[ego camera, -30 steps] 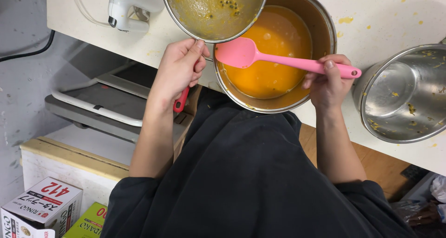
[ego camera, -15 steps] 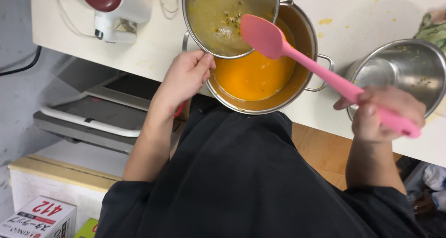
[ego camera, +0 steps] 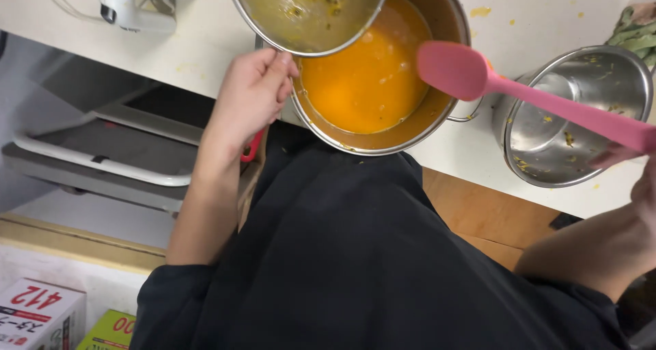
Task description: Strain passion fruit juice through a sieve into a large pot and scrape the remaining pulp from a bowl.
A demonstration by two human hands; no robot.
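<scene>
- The left hand [ego camera: 251, 93], left of centre in the frame, has its fingers curled tight around a red handle [ego camera: 251, 147] — the thumb and fingertips press up against the rim of a steel sieve-like bowl [ego camera: 307, 11], which sits tilted over the big pot at the top centre.
- That bowl holds a greenish, seedy pulp; compared with a second ago it has slid further up the frame, so more of the pot's mouth is uncovered.
- The steel pot [ego camera: 437, 111] stands on the white counter [ego camera: 205, 56] at its near edge, holding a smooth orange liquid [ego camera: 362, 76] with a darker ring round the wall.
- The pink spatula [ego camera: 465, 70] has changed most: a second ago its blade lay just over the orange liquid, half a second ago it was lifted near the bowl, and now it hangs over the pot's right rim with the handle running out to the right edge.
- The right hand [ego camera: 632, 165] is mostly cut off at the right edge; it holds the spatula's handle end, but how its fingers are set I cannot tell.
- My reading is that stirring or scraping has paused.
- Beyond, right of the pot, stands a smaller steel pot [ego camera: 581, 165] flecked with yellow bits; a white appliance [ego camera: 137, 5] sits at the upper left.
</scene>
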